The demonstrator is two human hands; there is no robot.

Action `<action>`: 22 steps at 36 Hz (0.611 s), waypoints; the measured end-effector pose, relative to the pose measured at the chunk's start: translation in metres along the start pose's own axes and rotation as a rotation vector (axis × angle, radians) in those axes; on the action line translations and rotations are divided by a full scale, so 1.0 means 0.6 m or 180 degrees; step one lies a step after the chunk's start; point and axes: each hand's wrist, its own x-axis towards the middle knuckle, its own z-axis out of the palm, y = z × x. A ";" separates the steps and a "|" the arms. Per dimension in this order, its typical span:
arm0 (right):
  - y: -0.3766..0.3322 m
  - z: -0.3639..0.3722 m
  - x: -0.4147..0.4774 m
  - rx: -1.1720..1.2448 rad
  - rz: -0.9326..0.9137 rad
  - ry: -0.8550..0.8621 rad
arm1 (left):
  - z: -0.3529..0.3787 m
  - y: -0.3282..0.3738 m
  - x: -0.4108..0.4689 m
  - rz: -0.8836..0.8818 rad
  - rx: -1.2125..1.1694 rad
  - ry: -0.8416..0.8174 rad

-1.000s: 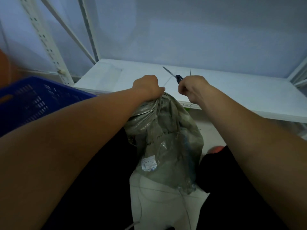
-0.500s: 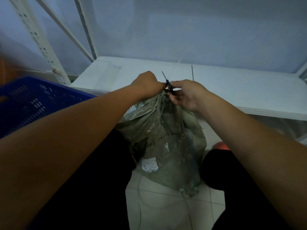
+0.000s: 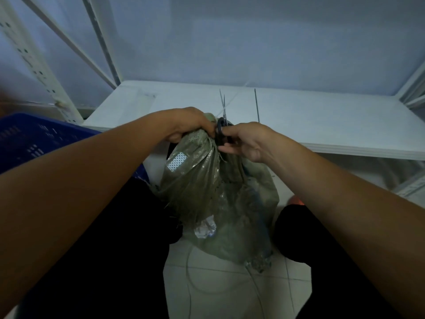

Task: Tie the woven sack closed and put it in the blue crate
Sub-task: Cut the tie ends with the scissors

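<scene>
Shelf (image 3: 322, 125) behind; one sack (image 3: 218, 192) in left hand (image 3: 186, 123) (one scissors (image 3: 222, 109), right hand (image 3: 248, 141)).

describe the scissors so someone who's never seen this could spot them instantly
Find the white shelf ahead, then the grey-green woven sack in front of it. At the sack's bunched neck, between the left hand and right hand, are the scissors. Unlike the bare thin rod on the shelf, they have a black loop handle and are held.
</scene>
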 end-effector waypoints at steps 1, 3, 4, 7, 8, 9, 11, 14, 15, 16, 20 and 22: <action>0.001 -0.001 0.002 0.0010 -0.0007 0.0001 | 0.002 -0.001 -0.003 -0.0021 0.0036 0.0000; 0.004 -0.002 0.002 0.0025 -0.0028 0.0025 | 0.005 -0.002 -0.003 -0.0041 0.0113 0.0061; 0.006 -0.003 0.002 0.0037 -0.0054 0.0032 | 0.005 -0.003 -0.002 -0.0036 0.0148 0.0124; 0.008 -0.006 -0.004 0.0071 -0.0186 0.0045 | 0.006 -0.003 0.007 0.0140 0.0308 0.0494; 0.010 -0.006 -0.006 0.0077 -0.0239 0.0056 | 0.006 -0.003 0.010 0.0272 0.0451 0.0698; 0.011 -0.007 -0.008 0.0068 -0.0288 0.0068 | 0.005 -0.002 0.012 0.0424 0.0596 0.0903; 0.016 -0.009 -0.009 0.0087 -0.0360 0.0081 | 0.005 0.000 0.014 0.0681 0.0724 0.1209; 0.027 -0.010 -0.012 0.0233 -0.0430 0.0119 | 0.002 0.000 0.021 0.0904 0.0740 0.1459; 0.031 -0.011 -0.014 0.0261 -0.0448 0.0134 | 0.001 -0.001 0.023 0.0937 0.0737 0.1519; 0.034 -0.012 -0.017 0.0243 -0.0468 0.0142 | 0.000 -0.002 0.025 0.0948 0.0737 0.1562; 0.039 -0.019 -0.031 -0.0175 -0.0603 0.0249 | -0.003 -0.003 0.029 0.0955 0.0764 0.1676; 0.040 -0.024 -0.035 -0.0245 -0.0646 0.0262 | -0.004 -0.002 0.030 0.0970 0.0788 0.1779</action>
